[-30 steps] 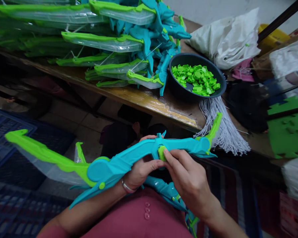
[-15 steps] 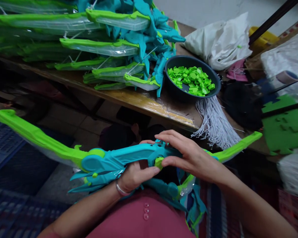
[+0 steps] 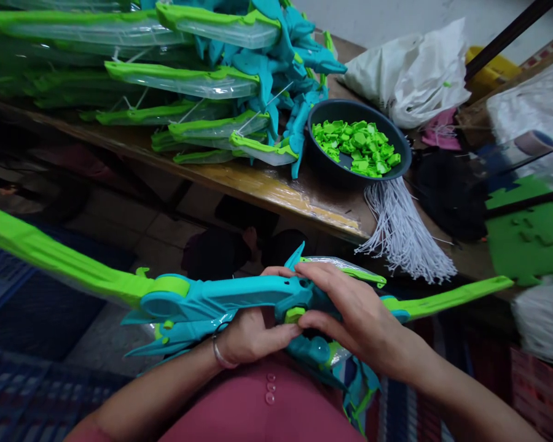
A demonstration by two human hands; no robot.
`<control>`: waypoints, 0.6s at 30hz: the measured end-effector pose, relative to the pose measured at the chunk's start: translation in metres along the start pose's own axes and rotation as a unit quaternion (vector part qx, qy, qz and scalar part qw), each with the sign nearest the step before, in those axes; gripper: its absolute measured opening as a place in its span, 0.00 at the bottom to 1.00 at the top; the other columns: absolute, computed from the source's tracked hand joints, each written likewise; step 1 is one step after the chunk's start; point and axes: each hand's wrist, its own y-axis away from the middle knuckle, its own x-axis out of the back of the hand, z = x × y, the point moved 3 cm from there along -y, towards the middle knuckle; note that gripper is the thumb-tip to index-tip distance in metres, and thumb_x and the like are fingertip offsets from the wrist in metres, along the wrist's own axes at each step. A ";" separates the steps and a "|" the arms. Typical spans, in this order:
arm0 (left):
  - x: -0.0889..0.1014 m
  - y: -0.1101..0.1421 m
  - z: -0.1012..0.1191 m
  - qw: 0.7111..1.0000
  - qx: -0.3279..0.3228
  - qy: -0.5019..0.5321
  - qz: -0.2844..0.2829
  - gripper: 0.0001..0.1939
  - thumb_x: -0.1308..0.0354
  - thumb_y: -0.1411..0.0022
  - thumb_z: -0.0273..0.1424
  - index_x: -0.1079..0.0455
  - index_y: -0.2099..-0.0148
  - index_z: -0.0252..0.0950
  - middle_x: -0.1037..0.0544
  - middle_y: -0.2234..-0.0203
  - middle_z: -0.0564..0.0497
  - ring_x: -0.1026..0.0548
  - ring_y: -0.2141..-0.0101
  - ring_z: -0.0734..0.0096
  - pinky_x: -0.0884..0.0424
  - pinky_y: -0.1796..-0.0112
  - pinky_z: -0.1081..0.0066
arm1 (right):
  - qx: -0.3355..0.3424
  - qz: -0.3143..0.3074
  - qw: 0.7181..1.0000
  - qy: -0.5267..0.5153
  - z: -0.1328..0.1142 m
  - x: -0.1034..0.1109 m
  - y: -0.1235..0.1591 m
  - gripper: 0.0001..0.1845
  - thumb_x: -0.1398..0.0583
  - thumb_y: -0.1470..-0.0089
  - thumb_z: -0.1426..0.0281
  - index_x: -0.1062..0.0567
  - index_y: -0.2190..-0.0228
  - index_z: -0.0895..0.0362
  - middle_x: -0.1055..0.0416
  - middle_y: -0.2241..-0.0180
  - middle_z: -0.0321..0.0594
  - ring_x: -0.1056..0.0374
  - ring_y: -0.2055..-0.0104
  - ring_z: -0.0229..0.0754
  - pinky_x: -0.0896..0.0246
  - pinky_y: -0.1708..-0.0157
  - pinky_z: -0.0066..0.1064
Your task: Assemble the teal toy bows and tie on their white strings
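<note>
At the near centre, the left hand [image 3: 251, 337] and right hand [image 3: 362, 313] clamp the turquoise frame [image 3: 239, 293], its green cap [image 3: 294, 315] between them; uneven pressing could tilt the cap, and a slack grip could let the frame twist.

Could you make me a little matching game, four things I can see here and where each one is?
Things:
1. Small green pieces
2. Bow-shaped piece
3. Silvery bracelet
4. Bundle of white strings

Places:
A. Around the left wrist
B. In the dark bowl
C. Right beside the bowl
D. Held by the left hand and right hand

Pairs: 1-B, 2-D, 3-A, 4-C.
</note>
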 end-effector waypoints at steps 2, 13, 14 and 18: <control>0.001 0.000 0.000 1.000 0.006 -0.007 -0.012 0.31 0.34 0.39 0.34 0.37 0.36 0.43 0.24 0.48 0.45 0.26 0.48 0.53 0.32 0.45 0.56 | -0.007 0.000 1.000 -0.013 -0.003 0.000 0.001 0.32 0.43 0.31 0.61 0.45 0.33 0.57 0.34 0.40 0.52 0.37 0.37 0.49 0.33 0.41 0.41; -0.013 -0.010 0.017 0.998 0.042 -0.028 0.032 0.13 0.39 0.35 0.36 0.27 0.50 0.35 0.19 0.59 0.46 0.24 0.53 0.56 0.32 0.47 0.59 | -0.109 0.025 0.985 -0.130 0.002 0.003 -0.015 0.17 0.39 0.37 0.68 0.33 0.48 0.54 0.27 0.55 0.41 0.28 0.55 0.44 0.32 0.57 0.33; -0.013 -0.013 0.019 0.998 0.039 -0.033 0.042 0.12 0.38 0.35 0.36 0.26 0.52 0.35 0.19 0.59 0.46 0.24 0.54 0.56 0.31 0.48 0.59 | -0.110 0.028 0.985 -0.129 0.004 0.003 -0.016 0.17 0.39 0.37 0.67 0.33 0.48 0.54 0.27 0.56 0.40 0.28 0.57 0.43 0.32 0.58 0.33; -0.011 -0.022 0.021 0.999 0.025 -0.010 0.043 0.12 0.36 0.37 0.35 0.25 0.53 0.35 0.19 0.59 0.47 0.24 0.54 0.58 0.32 0.47 0.60 | -0.117 0.025 0.988 -0.101 0.008 0.004 -0.021 0.19 0.40 0.35 0.66 0.35 0.45 0.55 0.27 0.54 0.42 0.27 0.55 0.45 0.30 0.56 0.36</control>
